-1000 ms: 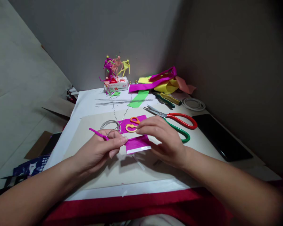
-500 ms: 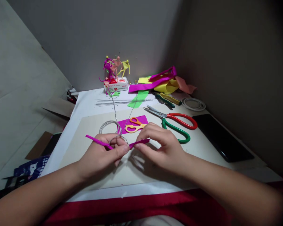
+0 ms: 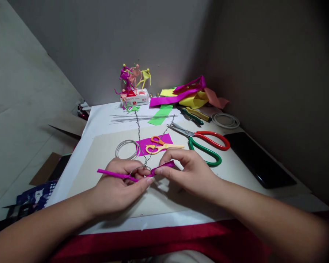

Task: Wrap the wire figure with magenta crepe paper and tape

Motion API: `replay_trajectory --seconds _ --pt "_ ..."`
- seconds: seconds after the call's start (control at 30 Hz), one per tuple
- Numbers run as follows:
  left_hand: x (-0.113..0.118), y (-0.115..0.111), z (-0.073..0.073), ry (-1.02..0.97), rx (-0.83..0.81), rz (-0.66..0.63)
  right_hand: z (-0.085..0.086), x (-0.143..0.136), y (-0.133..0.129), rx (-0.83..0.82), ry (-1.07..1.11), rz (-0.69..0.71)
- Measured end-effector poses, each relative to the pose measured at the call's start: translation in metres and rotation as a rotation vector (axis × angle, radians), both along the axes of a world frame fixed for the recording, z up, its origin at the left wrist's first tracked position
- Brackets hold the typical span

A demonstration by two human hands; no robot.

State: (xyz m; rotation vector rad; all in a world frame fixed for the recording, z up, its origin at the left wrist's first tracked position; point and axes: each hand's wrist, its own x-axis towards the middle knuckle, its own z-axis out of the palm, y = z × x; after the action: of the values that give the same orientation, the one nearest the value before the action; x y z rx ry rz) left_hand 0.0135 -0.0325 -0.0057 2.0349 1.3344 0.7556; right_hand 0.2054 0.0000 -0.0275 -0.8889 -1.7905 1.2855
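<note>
Between both hands is a twisted wire figure, its two long strands spread away from me. A narrow magenta paper strip is wound on part of its wire, with one wrapped end sticking out left. My left hand is closed, pinching the wire and wrapped paper between thumb and fingers. My right hand pinches the flat loose end of the strip close to the left fingertips. Just beyond the hands lie small yellow-orange scissors on a magenta paper piece. The right palm side is partly hidden.
Large red-and-green-handled scissors and a black phone lie right. Wire coils sit left of the small scissors. Behind are straight wires, pliers, crepe paper strips, and small paper figures on a box.
The wire figure has turned, its long strands swinging to the right. The wrapped magenta end has dropped slightly and lies flatter. Both hands keep their pinch, the left one a little lower.
</note>
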Motion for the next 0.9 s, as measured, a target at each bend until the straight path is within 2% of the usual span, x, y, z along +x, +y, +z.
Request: replay_trajectory --seconds 0.2,0.4,0.57,0.7,0.8,0.9 --pt "0.004 -0.003 -0.001 0.134 0.252 0.003 -0.003 -0.002 0.002 -0.206 0.007 0.019" --pt "0.002 -0.005 -0.013 0.158 0.438 0.016 -0.008 -0.002 0.007 -0.407 0.031 0.032" --pt "-0.008 0.0 -0.023 0.222 0.649 -0.189 -0.017 0.002 0.011 -0.486 0.061 0.113" --pt "-0.011 0.0 -0.024 0.324 0.736 -0.357 -0.017 0.004 0.016 -0.529 -0.041 0.166" --pt "-0.01 -0.003 -0.022 0.354 0.793 -0.404 -0.01 0.004 0.018 -0.636 -0.079 0.239" --pt "-0.01 -0.006 -0.023 0.324 0.754 -0.427 -0.005 0.004 0.018 -0.704 -0.074 0.295"
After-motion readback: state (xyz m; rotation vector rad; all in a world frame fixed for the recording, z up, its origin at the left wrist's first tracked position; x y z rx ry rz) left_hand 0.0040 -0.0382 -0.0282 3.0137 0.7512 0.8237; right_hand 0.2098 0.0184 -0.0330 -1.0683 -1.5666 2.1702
